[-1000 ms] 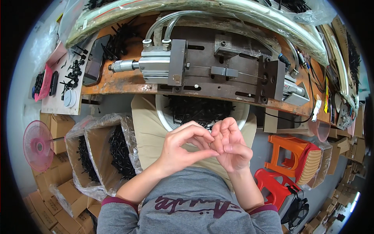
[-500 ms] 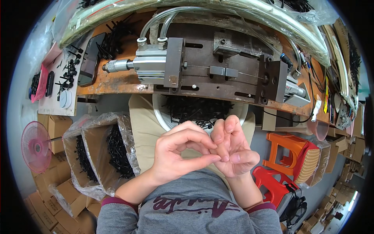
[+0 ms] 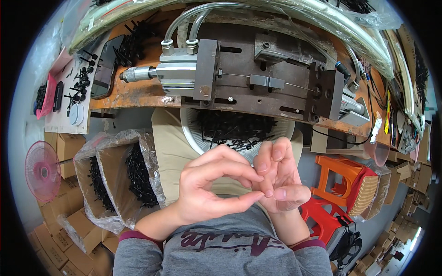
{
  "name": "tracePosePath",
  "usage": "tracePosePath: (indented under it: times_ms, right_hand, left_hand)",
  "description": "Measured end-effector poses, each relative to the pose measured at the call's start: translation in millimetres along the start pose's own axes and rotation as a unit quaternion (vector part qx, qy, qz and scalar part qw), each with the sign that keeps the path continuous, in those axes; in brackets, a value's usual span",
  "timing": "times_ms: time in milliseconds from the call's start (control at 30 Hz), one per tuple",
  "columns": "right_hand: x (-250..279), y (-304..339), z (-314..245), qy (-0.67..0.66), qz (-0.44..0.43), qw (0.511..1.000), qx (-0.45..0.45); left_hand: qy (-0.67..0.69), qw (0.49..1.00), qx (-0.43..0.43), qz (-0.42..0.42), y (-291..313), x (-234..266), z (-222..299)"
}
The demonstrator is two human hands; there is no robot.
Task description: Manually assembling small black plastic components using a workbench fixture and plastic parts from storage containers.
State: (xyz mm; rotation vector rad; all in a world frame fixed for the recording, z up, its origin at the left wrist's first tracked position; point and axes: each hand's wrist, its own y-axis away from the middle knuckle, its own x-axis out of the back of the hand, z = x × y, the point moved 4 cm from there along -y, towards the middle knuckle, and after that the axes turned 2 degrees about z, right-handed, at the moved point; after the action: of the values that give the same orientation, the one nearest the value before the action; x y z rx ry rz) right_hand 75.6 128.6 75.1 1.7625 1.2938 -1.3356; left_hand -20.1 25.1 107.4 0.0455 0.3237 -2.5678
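Observation:
Both hands meet in front of my chest, above my lap. My left hand [image 3: 209, 186] curves into a ring, its thumb and forefinger pinching the tip of a bent finger of my right hand [image 3: 282, 181]. The right palm is turned up, with its other fingers apart and half bent; no object shows in it. Beyond my hands, between my knees, a white basket [image 3: 188, 133] holds many thin black parts [image 3: 235, 126]. Past the basket, a metal clamping fixture [image 3: 262, 99] is on the bench, with a thin rod [image 3: 294, 86] running through two small grey blocks [image 3: 267, 82].
Clear hoses [image 3: 195, 27] arch over the wooden bench [image 3: 138, 99]. A phone [image 3: 106, 69] lies at left near loose black parts. Plastic-lined cartons [image 3: 117, 179] and a pink fan [image 3: 43, 171] stand at left. At right are orange [image 3: 327, 177] and red stools [image 3: 317, 214].
The hands stay joined and shift slightly nearer to me, the right one a little to the right. The view has tilted a little. Nothing is visibly picked up or let go.

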Motion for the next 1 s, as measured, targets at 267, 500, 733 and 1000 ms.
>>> tracePosePath:
  times_ms: [267, 500, 733, 1000]
  right_hand:
    - [-1.0, 2.3, 0.7, -0.006, 0.004, 1.000, 0.003]
    - [-2.6, 4.1, 2.6, -0.013, 0.033, 0.999, 0.005]
    - [-1.7, 3.0, 4.8, -0.023, 0.027, 0.999, 0.004]
    - [-1.6, 3.6, 4.7, -0.040, 0.029, 0.999, 0.000]
  left_hand:
    - [-0.027, 0.999, -0.023, 0.010, -0.1, -0.3, 5.3]
    - [-0.095, 0.992, -0.072, 0.032, 2.2, -1.0, 8.2]
    - [-0.098, 0.991, -0.084, 0.034, 3.3, -2.0, 7.4]
    - [-0.064, 0.995, -0.063, 0.035, 3.2, -0.8, 4.3]
